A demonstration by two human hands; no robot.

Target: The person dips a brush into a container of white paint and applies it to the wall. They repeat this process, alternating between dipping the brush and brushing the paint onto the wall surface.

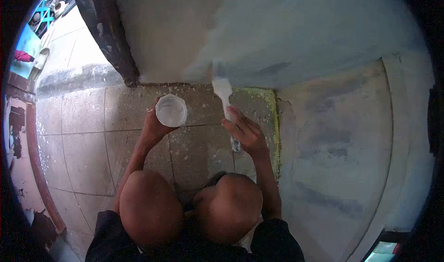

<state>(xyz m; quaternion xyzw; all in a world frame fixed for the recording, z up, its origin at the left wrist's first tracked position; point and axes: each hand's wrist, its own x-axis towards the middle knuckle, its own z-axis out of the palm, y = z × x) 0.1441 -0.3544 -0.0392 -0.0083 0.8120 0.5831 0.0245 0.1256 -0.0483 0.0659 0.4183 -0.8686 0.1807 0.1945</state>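
My left hand (155, 123) is wrapped round a white cup (171, 110) with pale liquid inside, held above the tiled floor. In my right hand (247, 130) is a paintbrush (223, 88), gripped by its handle, which ends in a worn tip below the fingers. The brush's bristles touch the lower part of the wall (259, 35) in front of me. Around them the wall shows a lighter brownish area on the left and a bluish-grey area on the right.
Speckled floor tiles (83, 114) lie under my hands and bent knees (150, 209). A dark, chipped post (108, 35) stands at upper left beside a bright doorway. A smudged panel (333, 146) rises on the right, and yellow-green residue (276, 132) lines its base.
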